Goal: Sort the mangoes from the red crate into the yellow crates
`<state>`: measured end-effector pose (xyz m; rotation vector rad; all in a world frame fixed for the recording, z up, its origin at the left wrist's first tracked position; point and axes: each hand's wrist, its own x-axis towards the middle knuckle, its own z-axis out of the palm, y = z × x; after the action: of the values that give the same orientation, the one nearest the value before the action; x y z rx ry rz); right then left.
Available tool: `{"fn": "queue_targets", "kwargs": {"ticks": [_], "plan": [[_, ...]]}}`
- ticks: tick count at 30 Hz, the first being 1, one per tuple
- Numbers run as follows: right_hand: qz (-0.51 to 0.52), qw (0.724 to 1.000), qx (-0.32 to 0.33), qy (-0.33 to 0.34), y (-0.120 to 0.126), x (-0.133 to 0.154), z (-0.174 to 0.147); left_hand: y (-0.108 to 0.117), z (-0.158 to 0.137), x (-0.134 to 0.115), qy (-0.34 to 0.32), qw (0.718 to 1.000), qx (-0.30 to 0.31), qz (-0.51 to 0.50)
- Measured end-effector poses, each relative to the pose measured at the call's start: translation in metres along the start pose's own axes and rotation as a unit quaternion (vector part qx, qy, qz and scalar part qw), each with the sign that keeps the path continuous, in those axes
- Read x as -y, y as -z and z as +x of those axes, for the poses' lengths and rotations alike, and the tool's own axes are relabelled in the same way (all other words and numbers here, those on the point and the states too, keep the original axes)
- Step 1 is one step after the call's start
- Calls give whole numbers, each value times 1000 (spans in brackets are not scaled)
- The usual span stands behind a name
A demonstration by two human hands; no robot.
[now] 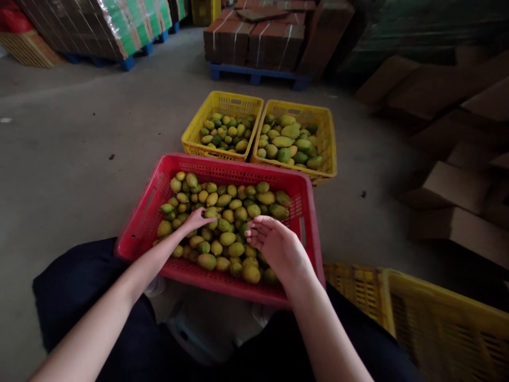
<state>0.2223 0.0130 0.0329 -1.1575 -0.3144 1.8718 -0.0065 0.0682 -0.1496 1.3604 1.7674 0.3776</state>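
Middle of the frame, and the left hand (pixel 201 218) is in among the fruit: thumb and fingertips set about one yellow-green fruit (pixel 210 213) near the centre of the red crate (pixel 222 287). Is it a firm pinch or just a touch? Cannot tell from here; nor whether that fruit is clear of its neighbours.

Over to the right hand (pixel 278 244), right of centre: fingers apart and loosely curled, palm turned in toward the frame's left, no fruit seen in it. It hangs over the near right part of the pile (pixel 228 239), fingertips close by a greener fruit.

Now, technique! This is packed tight, so the good way in looks like thumb one side, fingers the other, around the fruit's fat middle; soft pads, no nails, straight up so nothing around it rolls or scrapes. That free right hand is well placed to steady the neighbours.

Upper middle, two yellow crates (pixel 222 96) stand side by side, fruit in both; any reach that way wants clearance over the red rim.
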Motion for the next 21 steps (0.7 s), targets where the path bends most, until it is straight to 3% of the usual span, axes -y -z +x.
{"fn": "queue_targets", "kwargs": {"ticks": [3,4,5,7,9,11,13,17,21], "plan": [[-4,998,-63,27,-3,-8,3,29,-26,-63,-71,989,30,-125],[8,997,-76,30,-5,-10,4,39,-37,-86,-96,979,75,-163],[28,997,-72,27,-7,-11,4,49,-46,-108,-135,966,121,-184],[80,997,-25,1,-10,-12,4,63,-59,-141,-210,945,158,-197],[129,991,13,-18,-10,-10,3,70,-58,-153,-250,942,119,-187],[164,986,-22,-14,-6,-8,0,68,-42,-140,-230,965,31,-126],[187,979,-84,-8,-1,-5,-2,58,-21,-108,-131,990,-54,12],[213,968,-128,-14,6,-2,-3,20,5,-36,-28,992,-69,102],[209,967,-145,-6,5,3,-4,-15,11,-2,6,988,-63,140]]}}
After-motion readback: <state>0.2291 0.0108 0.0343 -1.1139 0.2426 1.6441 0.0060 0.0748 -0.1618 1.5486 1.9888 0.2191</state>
